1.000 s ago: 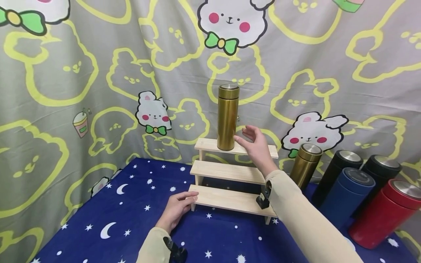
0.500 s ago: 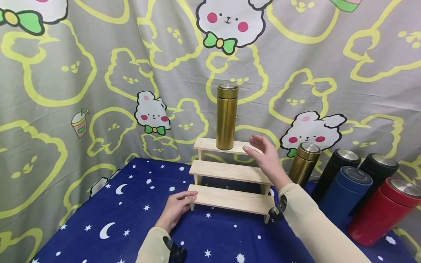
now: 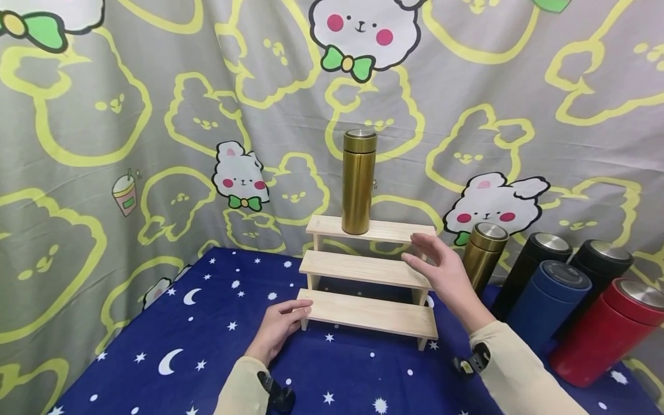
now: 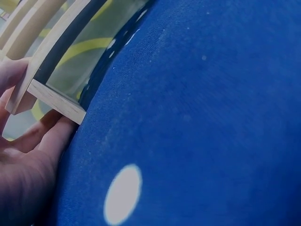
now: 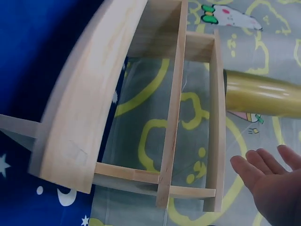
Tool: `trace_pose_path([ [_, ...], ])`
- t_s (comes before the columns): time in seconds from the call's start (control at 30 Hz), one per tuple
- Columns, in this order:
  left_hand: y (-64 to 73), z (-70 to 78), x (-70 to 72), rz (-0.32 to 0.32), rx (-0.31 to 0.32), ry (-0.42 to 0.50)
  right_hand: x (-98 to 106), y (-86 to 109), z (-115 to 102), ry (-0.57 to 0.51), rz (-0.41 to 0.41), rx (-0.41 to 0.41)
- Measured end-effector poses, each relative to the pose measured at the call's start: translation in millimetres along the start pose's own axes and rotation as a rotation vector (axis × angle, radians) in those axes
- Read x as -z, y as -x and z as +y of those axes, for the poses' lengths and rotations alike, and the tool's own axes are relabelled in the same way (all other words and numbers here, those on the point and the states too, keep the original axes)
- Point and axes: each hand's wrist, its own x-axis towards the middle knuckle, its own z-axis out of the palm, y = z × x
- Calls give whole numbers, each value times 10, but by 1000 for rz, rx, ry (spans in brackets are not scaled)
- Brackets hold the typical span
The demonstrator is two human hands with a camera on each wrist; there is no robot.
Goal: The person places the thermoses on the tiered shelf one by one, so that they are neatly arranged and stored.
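Note:
A three-step wooden display rack (image 3: pixel 368 310) stands on a blue cloth. Upright on its top step is a gold vacuum flask (image 3: pixel 358 184), seen sideways as a gold cylinder (image 5: pixel 263 92) in the right wrist view. My left hand (image 3: pixel 279 329) grips the left end of the lowest step; the left wrist view has the thumb at the board's edge and the fingers (image 4: pixel 54 136) beside the leg. My right hand (image 3: pixel 441 274) holds nothing, its fingers apart and gently bent, in front of the rack's right end and away from the flask.
Right of the rack stand a second gold flask (image 3: pixel 482 253), two black flasks (image 3: pixel 531 271), a blue flask (image 3: pixel 550 305) and a red flask (image 3: pixel 602 340). A cartoon-printed curtain (image 3: pixel 171 115) hangs close behind. Star-and-moon cloth (image 3: pixel 207 346) spreads to the left and front.
My right hand has drawn away from the gold flask, moving right and down toward the rack's right end. The flask stays on the top step; my left hand has not moved.

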Motion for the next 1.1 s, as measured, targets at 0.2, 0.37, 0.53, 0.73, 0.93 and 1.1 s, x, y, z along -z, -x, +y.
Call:
trace_pose_path([
  [0.2, 41, 23, -6, 5, 2, 4, 57, 172, 34, 13, -19, 1],
  [0.37, 13, -4, -4, -1, 10, 0, 104, 309, 35, 32, -7, 3],
  [0.53, 0, -16, -10, -5, 19, -2, 136, 480, -2, -4, -6, 31],
  [0.73, 9, -5, -6, 5, 21, -5, 189, 648, -13, 4, -5, 16],
  [0.93, 14, 18, -2, 9, 17, 17, 263, 775, 48, 54, 25, -25],
  [1.1, -8, 12, -6, 7, 23, 31, 325, 907, 98, 63, 52, -70],
])
